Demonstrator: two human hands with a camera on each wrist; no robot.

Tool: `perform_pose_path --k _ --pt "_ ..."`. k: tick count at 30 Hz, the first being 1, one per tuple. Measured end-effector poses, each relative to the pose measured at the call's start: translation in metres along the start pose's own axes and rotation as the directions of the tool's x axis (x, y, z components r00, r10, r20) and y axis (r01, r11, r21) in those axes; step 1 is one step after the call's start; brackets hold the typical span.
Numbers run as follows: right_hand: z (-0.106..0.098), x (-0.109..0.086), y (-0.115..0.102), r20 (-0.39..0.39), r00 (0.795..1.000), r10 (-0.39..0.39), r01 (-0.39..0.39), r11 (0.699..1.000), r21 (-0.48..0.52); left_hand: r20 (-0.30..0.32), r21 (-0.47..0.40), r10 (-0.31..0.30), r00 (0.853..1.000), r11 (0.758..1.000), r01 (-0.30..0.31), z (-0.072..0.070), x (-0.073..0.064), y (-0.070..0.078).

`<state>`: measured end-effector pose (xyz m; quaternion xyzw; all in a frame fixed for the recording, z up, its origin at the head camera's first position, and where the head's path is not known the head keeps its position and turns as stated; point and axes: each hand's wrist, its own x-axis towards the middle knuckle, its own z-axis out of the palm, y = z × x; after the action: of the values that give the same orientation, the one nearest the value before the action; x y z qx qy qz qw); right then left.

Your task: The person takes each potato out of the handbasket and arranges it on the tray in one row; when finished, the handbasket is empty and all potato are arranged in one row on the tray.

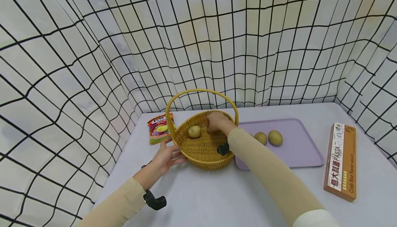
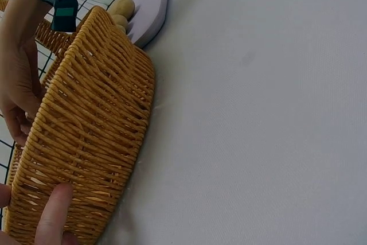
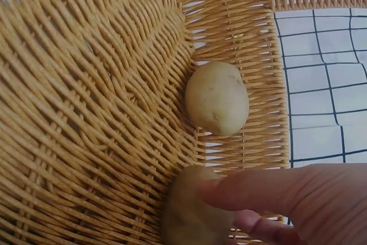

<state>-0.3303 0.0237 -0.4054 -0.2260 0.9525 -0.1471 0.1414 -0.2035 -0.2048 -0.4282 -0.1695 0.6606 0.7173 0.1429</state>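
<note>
a right hand (image 1: pixel 218 121) is grasping a potato (image 3: pixel 189 216) inside a wicker basket (image 1: pixel 201 151).
the held potato is resting against the woven inside, just beside a second potato (image 1: pixel 194 131); the left hand (image 1: pixel 165 156) is lying ungripped, its fairly straight fingers touching the basket's outer wall; more potatoes (image 1: pixel 275 137) are sitting on a lilac tray (image 1: pixel 297 153) to the right, while a candy bag (image 1: pixel 159 129) and a pasta box (image 1: pixel 340 161) are lying on the white bench (image 1: pixel 217 196).

Potatoes (image 1: pixel 194 131) in basket (image 1: pixel 201 149), packet (image 1: pixel 159 130) to its left, other potatoes (image 1: pixel 275 137) on tray (image 1: pixel 297 154) to its right, pasta box (image 1: pixel 340 161) rightmost
</note>
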Motion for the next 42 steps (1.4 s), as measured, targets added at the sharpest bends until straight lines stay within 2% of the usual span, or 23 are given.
perform_pose_path --k 7,12,18,23,33,42 --pt "-0.002 -0.006 0.004 0.095 0.995 -0.016 0.011 0.998 0.057 0.003 -0.005 0.001 1.000 1.000 -0.001 0.003 0.000 0.001" --pt "-0.004 -0.008 0.004 0.136 0.990 -0.023 0.017 0.999 0.042 0.013 -0.002 0.003 1.000 1.000 -0.002 0.005 0.001 0.002" --pt "-0.010 -0.012 -0.001 0.228 0.973 -0.042 0.031 0.998 0.049 0.006 0.005 0.006 1.000 1.000 -0.006 0.005 0.000 0.005" --pt "-0.012 -0.016 -0.004 0.273 0.960 -0.061 0.049 0.998 0.048 0.002 0.014 0.006 1.000 1.000 -0.006 0.005 0.000 0.007" --pt "-0.017 -0.022 -0.006 0.280 0.956 -0.087 0.064 0.994 0.092 0.016 0.018 0.009 1.000 1.000 -0.009 0.006 0.000 0.006" --pt "-0.027 -0.042 -0.015 0.213 0.964 -0.157 0.145 0.987 0.071 -0.001 0.014 -0.003 1.000 1.000 0.003 0.005 -0.002 0.002"
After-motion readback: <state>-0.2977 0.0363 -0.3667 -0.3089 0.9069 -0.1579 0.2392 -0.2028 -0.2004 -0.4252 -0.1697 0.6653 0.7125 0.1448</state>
